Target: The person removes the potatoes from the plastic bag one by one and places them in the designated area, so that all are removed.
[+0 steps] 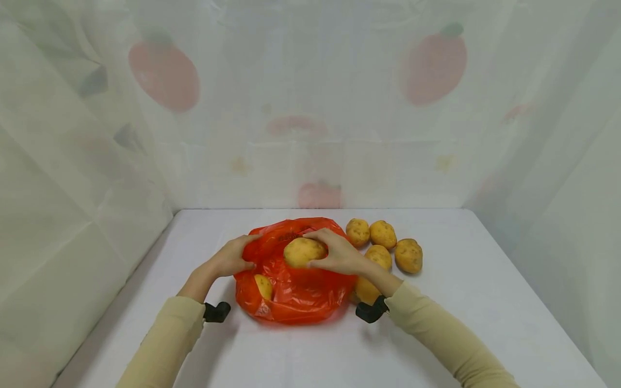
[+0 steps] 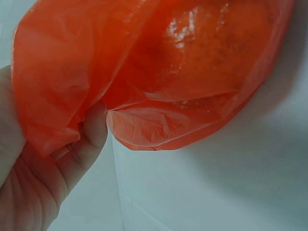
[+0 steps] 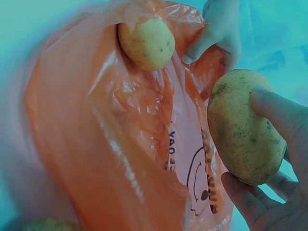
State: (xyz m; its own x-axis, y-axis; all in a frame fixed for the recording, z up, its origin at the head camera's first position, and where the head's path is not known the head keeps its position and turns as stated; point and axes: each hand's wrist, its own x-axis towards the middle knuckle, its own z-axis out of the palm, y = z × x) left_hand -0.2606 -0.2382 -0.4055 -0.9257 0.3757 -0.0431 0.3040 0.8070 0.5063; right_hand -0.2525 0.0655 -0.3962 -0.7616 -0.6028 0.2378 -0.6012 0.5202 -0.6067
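Note:
My right hand (image 1: 337,253) grips a potato (image 1: 303,252) between thumb and fingers, above the mouth of a red plastic bag (image 1: 310,302). In the right wrist view the held potato (image 3: 243,127) is beside the bag's printed side. With its thumb and fingers, my left hand (image 1: 235,256) holds the bag's left edge; the left wrist view shows the red film (image 2: 53,96) between them. Another potato (image 1: 264,286) lies inside the bag at the near left, partly hidden by the plastic.
Several loose potatoes (image 1: 408,256) lie on the white table (image 1: 466,323) to the right of the bag. My right forearm partly covers the nearest potato (image 1: 366,291). A white sheet with faded fruit prints (image 1: 368,161) hangs behind the table.

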